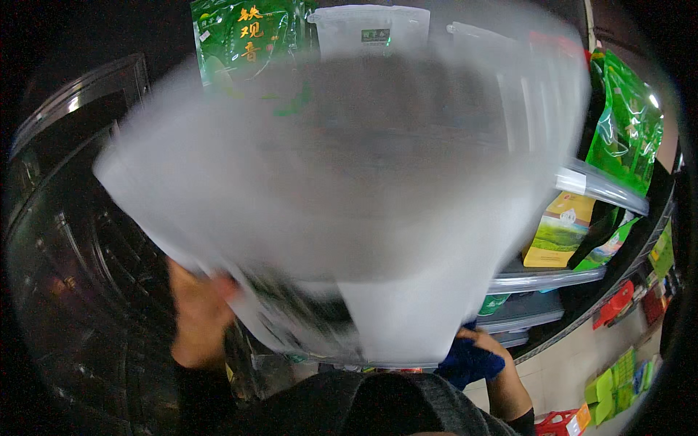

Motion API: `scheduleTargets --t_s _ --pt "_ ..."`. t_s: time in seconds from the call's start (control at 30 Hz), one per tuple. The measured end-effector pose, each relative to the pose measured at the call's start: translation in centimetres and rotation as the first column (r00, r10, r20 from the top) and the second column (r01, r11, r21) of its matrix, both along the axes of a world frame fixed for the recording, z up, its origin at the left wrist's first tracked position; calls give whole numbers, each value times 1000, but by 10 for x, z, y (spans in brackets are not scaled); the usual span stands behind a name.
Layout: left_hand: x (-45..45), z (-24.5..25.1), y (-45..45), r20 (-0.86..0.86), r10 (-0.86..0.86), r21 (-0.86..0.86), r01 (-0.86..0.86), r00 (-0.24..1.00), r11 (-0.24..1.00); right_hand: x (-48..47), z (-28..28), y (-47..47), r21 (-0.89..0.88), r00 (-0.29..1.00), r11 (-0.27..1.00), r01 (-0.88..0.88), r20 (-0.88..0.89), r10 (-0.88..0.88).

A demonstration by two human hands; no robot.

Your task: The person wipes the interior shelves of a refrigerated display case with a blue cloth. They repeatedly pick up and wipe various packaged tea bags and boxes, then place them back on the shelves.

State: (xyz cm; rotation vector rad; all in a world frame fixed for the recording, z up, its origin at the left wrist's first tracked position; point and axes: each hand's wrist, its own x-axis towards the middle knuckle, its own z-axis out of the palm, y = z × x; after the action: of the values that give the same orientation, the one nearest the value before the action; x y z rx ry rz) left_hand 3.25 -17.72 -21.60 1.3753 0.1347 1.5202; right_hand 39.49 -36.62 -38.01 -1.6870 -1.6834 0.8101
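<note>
A large white pouch [403,310], blurred by motion, fills the middle of the view close before me. Its lower left part bears a dark picture panel [305,305]. My left hand [196,316] grips the pouch's left edge, the thumb lying over the front. At the lower right edge, my right hand [493,346] holds a bunched dark blue cloth [463,359] against or just beside the pouch. Some of the right fingers are hidden behind the cloth and pouch, so whether they also pinch the pouch is unclear.
Behind the pouch stand a green tea packet [251,38] and a white zip pouch [376,27]. On the right, tiered shelves with clear front rails [605,191] carry another green packet [627,125] and a yellow packet [561,231]. A red basket [559,422] rests on the tiled floor.
</note>
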Motion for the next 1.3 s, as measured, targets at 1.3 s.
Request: scheduleTargets --t_s 1.3 --pt "218 150 169 28 992 999 -42 121 -23 -44 -60 40 -328 813 935 134 -502 -293"
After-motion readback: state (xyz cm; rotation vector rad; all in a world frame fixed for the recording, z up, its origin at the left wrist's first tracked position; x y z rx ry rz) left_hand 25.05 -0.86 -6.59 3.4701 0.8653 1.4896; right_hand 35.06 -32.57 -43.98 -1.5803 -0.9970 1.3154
